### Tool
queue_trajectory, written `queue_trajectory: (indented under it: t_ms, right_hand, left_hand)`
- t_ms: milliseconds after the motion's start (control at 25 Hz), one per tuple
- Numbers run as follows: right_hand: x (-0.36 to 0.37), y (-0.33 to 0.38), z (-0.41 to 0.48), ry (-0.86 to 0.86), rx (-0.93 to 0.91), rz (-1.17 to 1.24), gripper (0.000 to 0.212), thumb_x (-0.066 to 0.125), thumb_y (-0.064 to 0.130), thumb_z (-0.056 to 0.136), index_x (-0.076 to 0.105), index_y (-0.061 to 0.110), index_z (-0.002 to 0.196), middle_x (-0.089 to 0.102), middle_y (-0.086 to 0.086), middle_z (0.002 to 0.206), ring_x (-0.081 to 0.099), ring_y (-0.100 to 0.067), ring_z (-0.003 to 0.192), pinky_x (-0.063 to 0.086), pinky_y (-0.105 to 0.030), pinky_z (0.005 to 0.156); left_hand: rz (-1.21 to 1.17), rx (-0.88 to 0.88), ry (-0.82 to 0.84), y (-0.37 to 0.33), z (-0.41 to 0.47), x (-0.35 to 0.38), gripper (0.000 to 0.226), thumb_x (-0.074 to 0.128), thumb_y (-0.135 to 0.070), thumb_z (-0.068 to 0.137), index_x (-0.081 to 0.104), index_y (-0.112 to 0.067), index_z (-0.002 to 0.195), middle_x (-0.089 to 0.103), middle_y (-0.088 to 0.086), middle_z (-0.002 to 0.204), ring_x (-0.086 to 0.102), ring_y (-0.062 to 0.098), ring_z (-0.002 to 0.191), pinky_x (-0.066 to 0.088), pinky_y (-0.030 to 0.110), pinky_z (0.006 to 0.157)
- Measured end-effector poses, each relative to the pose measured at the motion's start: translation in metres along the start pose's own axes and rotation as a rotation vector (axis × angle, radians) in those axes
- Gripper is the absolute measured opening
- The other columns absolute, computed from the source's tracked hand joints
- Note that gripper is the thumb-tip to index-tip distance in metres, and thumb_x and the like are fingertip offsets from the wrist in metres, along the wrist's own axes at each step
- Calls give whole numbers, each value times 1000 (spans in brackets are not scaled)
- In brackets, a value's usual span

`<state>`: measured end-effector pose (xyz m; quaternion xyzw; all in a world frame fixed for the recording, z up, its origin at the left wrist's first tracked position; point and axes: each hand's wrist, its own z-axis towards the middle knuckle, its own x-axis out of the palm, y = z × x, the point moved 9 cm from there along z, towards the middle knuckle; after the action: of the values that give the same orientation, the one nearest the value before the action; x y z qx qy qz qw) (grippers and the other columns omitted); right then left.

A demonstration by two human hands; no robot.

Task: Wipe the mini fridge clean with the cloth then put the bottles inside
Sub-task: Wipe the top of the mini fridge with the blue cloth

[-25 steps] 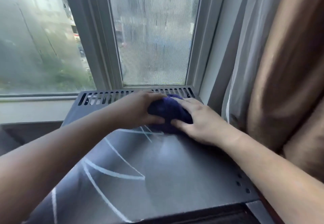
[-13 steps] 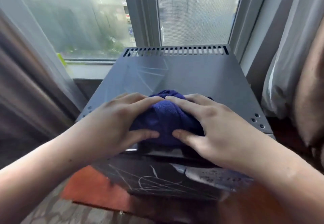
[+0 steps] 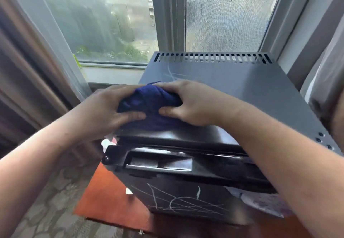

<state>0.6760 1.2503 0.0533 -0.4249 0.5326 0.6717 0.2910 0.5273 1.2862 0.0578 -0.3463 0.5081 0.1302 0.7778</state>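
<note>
Window [image 3: 115, 23] fills the back, glass hazy, grey frame post in the middle. Curtain [image 3: 28, 61] hangs at left, sheer layer over a brown one; another curtain [image 3: 327, 81] at the right edge.

Fridge [image 3: 251, 96] stands in front of the window, seen from above. Grey flat top, row of vents [image 3: 214, 57] along its back edge, faint white scribbles on the top near the back left. Door [image 3: 186, 200] is black and glossy, facing the camera, shut, with white scribble lines on it. Recessed handle [image 3: 160, 161] runs along the door's top left.

Floor [image 3: 46, 209] is grey patterned carpet. Orange-red mat [image 3: 104, 200] lies under the fridge, sticking out to its left.

Both forearms reach in from the bottom corners. Left hand [image 3: 104, 111] and right hand [image 3: 195, 103] meet at the front-left part of the fridge top. Both grip the cloth [image 3: 149, 100]: fingers curled over its far side, thumbs pressed on its near side, thumb tips close together.

Cloth is dark blue, bunched into a wad, lying on the top at the front edge, between the hands, just above the door's top rim.

Small: black hinge bracket [image 3: 109, 154] at the door's top left corner; three screws [image 3: 320, 139] on the top's right front edge.
</note>
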Motion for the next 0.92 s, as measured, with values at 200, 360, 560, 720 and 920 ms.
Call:
queue_trajectory:
  t_ms: [200,360,560,720,920]
  right_hand:
    - [-18,-43,70,-16,127,-34,57,68,28,95,52,40,149,72,4,129,65,-21,118,46,-27,100]
    - [-33,-81,125,-138,243,-33,55,67,21,95,55,34,147,72,-1,130,64,-23,121,41,-22,93]
    - [-44,-105,145,-243,351,-120,53,62,23,98,52,34,149,68,-3,138,58,-29,129,39,-24,98]
    - [-45,-94,120,-232,326,-140,48,64,19,98,58,31,144,70,-2,135,61,-27,125,36,-21,88]
    - [-34,-62,44,-233,245,-115,49,70,19,95,60,26,143,70,-2,131,60,-22,122,33,-16,91]
  left_hand:
    - [-16,31,21,48,84,5,35,80,-27,86,54,-45,100,60,-26,82,58,11,77,38,3,71]
    - [-61,66,35,91,158,12,36,77,-24,89,65,-26,123,68,-8,95,61,16,91,42,17,78]
    - [-133,90,58,110,210,24,46,74,-23,90,61,-28,134,68,-6,105,64,22,100,45,28,87]
    - [-148,179,56,93,192,26,51,75,-28,88,60,-28,136,69,-9,107,65,17,100,44,26,86]
    - [-60,321,117,33,131,25,47,74,-37,90,60,-30,134,68,-20,104,62,11,96,43,8,84]
